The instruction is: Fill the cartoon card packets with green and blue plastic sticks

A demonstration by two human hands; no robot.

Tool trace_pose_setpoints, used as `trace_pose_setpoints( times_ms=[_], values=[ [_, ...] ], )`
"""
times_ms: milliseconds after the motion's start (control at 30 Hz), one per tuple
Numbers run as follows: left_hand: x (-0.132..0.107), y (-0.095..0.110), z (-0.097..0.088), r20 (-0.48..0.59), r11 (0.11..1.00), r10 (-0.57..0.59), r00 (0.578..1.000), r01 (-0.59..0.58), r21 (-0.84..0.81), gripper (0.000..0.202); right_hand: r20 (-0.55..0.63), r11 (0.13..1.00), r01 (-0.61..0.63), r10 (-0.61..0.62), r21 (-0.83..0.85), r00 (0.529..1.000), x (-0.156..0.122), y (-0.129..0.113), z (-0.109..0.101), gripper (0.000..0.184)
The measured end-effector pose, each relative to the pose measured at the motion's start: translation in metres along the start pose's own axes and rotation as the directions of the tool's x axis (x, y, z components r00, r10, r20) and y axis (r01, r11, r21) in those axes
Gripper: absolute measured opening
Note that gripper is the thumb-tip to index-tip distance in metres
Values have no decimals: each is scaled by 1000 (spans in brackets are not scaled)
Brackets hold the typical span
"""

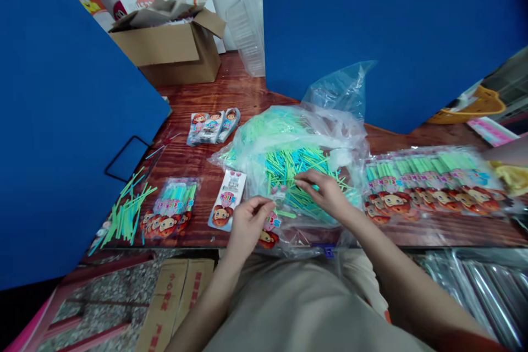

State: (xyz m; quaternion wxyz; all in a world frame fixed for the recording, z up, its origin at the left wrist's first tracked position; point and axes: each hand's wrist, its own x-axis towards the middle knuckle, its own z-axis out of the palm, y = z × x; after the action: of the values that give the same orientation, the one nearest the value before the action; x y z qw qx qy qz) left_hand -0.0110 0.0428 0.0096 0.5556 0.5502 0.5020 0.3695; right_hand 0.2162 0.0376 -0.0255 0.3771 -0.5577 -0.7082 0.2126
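A clear plastic bag lies spread in front of me, with a heap of thin green and blue sticks in its opening. My right hand is over that heap, thumb and fingers pinched at the sticks; what they hold is too small to make out. At the near edge of the bag, my left hand pinches the top of a small clear packet printed with a red-haired cartoon figure. A green stick lies by its fingertips. Left of this hand is a flat printed card.
Filled packets overlap in a row at right; more packets and loose sticks lie at left. Folded printed cards are behind. An open cardboard box stands farther back. Blue panels rise around the wooden table.
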Motion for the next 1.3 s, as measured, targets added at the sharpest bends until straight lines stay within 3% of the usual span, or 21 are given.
trace_pose_setpoints(
  times_ms=[67, 133, 233, 467, 600, 700, 733, 800, 933, 1000, 1067, 1133, 1300],
  values=[
    [4, 0, -11, -70, 999, -13, 997, 11, -33, 20, 188, 957, 103, -52, -271, 981, 14, 13, 0, 19],
    [7, 1, -20, -135, 996, -36, 990, 25, -82, 22, 339, 858, 215, -51, -467, 939, 26, 19, -1, 22],
    [9, 3, -29, -200, 988, -66, 978, 35, -152, 25, 483, 715, 361, -38, -599, 875, 40, 18, -3, 26],
    [9, 2, -26, -217, 976, -109, 970, 64, -206, 25, 631, 570, 563, -98, -598, 770, 63, 6, 1, 19],
    [9, 1, -25, -195, 971, -128, 972, 82, -226, 26, 690, 545, 638, -141, -544, 710, 67, 7, 7, 13],
    [9, 1, -29, -208, 974, -99, 973, 52, -219, 27, 711, 555, 642, -123, -528, 692, 65, 15, 4, 13],
    [9, 1, -30, -214, 976, -89, 973, 42, -214, 28, 704, 569, 627, -114, -532, 701, 63, 18, 2, 13],
    [8, 0, -33, -224, 978, -83, 971, 36, -207, 30, 631, 637, 537, -100, -553, 769, 59, 26, -7, 15],
    [8, -3, -30, -218, 979, -96, 971, 52, -199, 30, 391, 771, 272, -33, -575, 920, 52, 41, -22, 15],
    [9, -3, -26, -193, 980, -97, 976, 59, -192, 30, 229, 872, 94, 21, -480, 973, 48, 46, -24, 23],
    [10, -2, -22, -167, 982, -84, 982, 53, -180, 29, 51, 970, -81, 95, -229, 994, 44, 48, -21, 33],
    [12, 0, -19, -151, 986, -65, 986, 40, -162, 30, -13, 990, -141, 141, -12, 990, 40, 47, -13, 41],
    [12, 1, -15, -135, 990, -51, 990, 32, -139, 32, 12, 992, -124, 123, 31, 992, 35, 38, 5, 46]
  ],
)
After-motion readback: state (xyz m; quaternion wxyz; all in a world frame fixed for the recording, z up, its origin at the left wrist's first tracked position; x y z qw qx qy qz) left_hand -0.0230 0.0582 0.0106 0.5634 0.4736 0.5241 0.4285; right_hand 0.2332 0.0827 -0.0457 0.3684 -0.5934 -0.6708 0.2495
